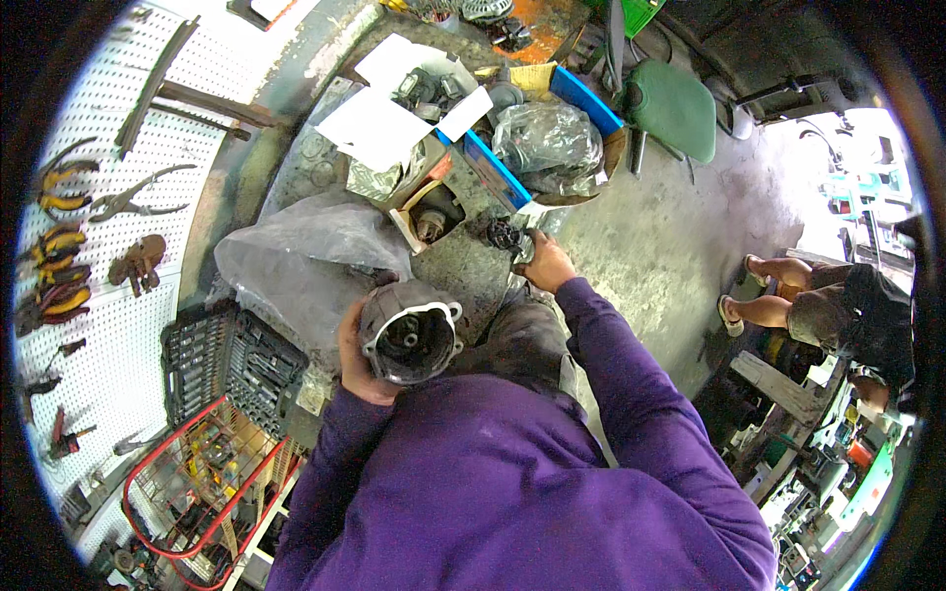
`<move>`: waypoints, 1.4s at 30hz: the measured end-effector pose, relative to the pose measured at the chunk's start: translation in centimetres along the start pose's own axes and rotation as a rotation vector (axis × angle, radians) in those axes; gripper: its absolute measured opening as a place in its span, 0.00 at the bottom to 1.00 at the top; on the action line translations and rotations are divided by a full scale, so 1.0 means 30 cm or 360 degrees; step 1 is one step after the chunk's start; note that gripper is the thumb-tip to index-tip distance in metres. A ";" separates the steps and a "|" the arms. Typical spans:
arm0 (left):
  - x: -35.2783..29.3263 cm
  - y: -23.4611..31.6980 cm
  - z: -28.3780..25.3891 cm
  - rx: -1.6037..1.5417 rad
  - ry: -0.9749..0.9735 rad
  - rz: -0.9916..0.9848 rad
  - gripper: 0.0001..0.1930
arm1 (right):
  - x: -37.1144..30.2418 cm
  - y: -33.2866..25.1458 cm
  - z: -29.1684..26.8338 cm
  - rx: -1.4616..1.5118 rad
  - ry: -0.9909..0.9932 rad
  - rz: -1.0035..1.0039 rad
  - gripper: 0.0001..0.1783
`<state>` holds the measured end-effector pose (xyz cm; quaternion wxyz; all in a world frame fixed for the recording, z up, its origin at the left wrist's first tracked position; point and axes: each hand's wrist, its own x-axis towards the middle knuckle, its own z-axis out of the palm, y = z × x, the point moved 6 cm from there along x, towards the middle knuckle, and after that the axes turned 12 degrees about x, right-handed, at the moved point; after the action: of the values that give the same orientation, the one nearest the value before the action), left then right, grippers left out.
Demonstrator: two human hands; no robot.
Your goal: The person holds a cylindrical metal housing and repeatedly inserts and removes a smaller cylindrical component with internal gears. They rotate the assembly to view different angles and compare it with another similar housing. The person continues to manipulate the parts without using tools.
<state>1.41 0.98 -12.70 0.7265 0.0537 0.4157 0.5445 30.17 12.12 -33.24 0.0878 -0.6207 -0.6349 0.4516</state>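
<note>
My left hand (pixel 357 357) is wrapped round the side of a round grey metal housing (pixel 382 313). Its open, hollow end faces up, with bolt lugs on the rim and a small shaft or boss deep inside. To the right, my right hand (pixel 549 264) grips a small dark metal part with a round ribbed end (pixel 506 234); the fingers hide the rest of it. Just beyond sits an open cardboard box (pixel 402 223) with a round metal part (pixel 430 226) in it. Cloudy plastic sheeting (pixel 296 251) lies beside the housing.
Blue-edged cartons (pixel 498 172) hold plastic-wrapped parts at the far side. A socket set case (pixel 232 369) lies open at left, above a red-rimmed wire basket (pixel 197 473). Pliers (pixel 64 187) hang on the pegboard. A green chair (pixel 675 108) stands far right; another person (pixel 823 305) is at right.
</note>
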 end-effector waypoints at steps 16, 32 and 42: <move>0.053 -0.015 -0.043 0.0339 0.0527 -0.0182 0.19 | 0.206 0.010 0.182 -0.0356 -0.0151 -0.0042 0.43; -0.011 0.016 0.028 -0.0221 0.0265 -0.0221 0.23 | -0.174 -0.373 -0.173 0.2168 -0.0429 -0.0183 0.48; -0.043 0.158 0.217 -0.0210 -0.0330 0.0211 0.22 | -0.438 -0.674 -0.256 0.2738 -0.0677 -0.0503 0.49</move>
<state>2.11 4.22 -5.26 0.7299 0.0892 0.2972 0.6091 23.83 7.89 -9.11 0.4638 -0.1491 -0.1582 0.8588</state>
